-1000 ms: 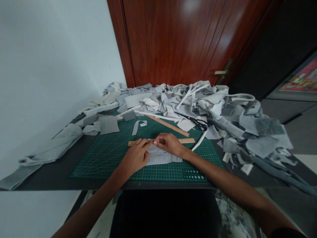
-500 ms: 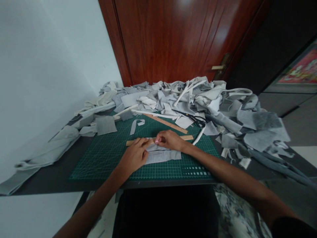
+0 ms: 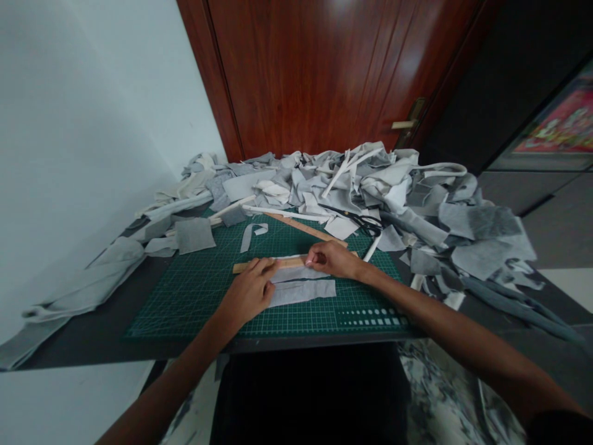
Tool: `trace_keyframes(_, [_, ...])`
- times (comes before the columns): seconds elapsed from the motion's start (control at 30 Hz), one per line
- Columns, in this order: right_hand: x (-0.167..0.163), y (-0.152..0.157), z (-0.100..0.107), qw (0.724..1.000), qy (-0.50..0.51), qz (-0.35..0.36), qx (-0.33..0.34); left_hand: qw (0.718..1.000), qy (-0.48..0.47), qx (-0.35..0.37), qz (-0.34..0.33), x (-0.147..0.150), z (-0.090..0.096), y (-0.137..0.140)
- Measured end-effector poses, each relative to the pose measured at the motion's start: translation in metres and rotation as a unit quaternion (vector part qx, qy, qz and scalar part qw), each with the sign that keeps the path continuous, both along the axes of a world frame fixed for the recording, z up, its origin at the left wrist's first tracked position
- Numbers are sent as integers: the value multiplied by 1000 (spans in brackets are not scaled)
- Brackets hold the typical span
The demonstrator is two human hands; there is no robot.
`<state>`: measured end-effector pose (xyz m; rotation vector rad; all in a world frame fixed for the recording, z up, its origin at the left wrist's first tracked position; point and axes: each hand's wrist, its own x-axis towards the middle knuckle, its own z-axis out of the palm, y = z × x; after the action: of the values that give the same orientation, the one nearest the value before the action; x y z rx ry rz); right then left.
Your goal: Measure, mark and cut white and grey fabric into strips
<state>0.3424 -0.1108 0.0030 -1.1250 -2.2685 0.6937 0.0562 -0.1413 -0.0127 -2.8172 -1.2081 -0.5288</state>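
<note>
My left hand (image 3: 249,284) lies with its fingers extended over the left part of a wooden ruler (image 3: 293,262), pressing it onto grey fabric. My right hand (image 3: 331,258) is pinched at the ruler's right part. Something small and pale pink shows at its fingertips, too small to name. Under the ruler is a grey fabric strip (image 3: 301,274), partly hidden by the hands. Just nearer to me, a second grey strip (image 3: 306,292) lies flat, with a narrow dark gap between the two. Both rest on the green cutting mat (image 3: 185,296).
Another wooden ruler (image 3: 306,230) lies slanted beyond my hands. Black-handled scissors (image 3: 361,221) rest among scraps behind it. A curled fabric strip (image 3: 250,235) is on the mat. Heaped grey and white fabric (image 3: 296,179) lines the table's back. More cloth (image 3: 102,272) lies left.
My right hand has slid to the right along the ruler, uncovering more of it and the fabric. My left hand stays on the ruler. The view has shifted slightly.
</note>
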Motion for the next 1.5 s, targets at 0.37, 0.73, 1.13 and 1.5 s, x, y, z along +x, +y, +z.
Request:
trace_keyframes(0.37, [41, -5, -1, 999, -11, -27, -30, 1000, 0, 2, -3, -2, -1, 1])
trace_keyframes(0.73, [50, -4, -2, 994, 69, 9, -86, 1000, -14, 5, 0, 2, 0, 2])
trace_keyframes(1.13, [11, 10, -4, 995, 72, 66, 2, 1000, -28, -3, 6, 4, -2, 0])
trace_keyframes(1.5, [-2, 0, -21, 996, 67, -31, 55, 999, -35, -2, -1, 5, 1, 0])
